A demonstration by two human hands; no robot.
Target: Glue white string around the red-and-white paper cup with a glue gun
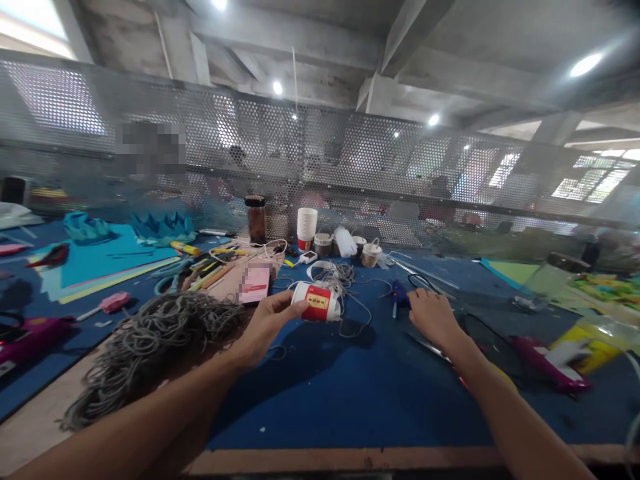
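My left hand (pixel 267 327) grips a white paper cup (pixel 316 301) with a red and yellow label, holding it on its side above the blue mat (pixel 360 387). Thin grey cord trails from the cup's right end down onto the mat. My right hand (pixel 431 317) rests palm down on the mat, fingers curled, its fingertips at a blue glue gun (pixel 399 295); whether it grips the gun is unclear. A pair of scissors (pixel 425 345) lies just under that wrist.
A heap of grey cord (pixel 150 340) lies at the left. Stacked white cups (pixel 307 227), a dark jar (pixel 256 219) and small cord-wrapped cups (pixel 371 253) stand at the back before a perforated metal screen. Coloured paper sheets (pixel 105 260), pens, a pink glue gun (pixel 545 360).
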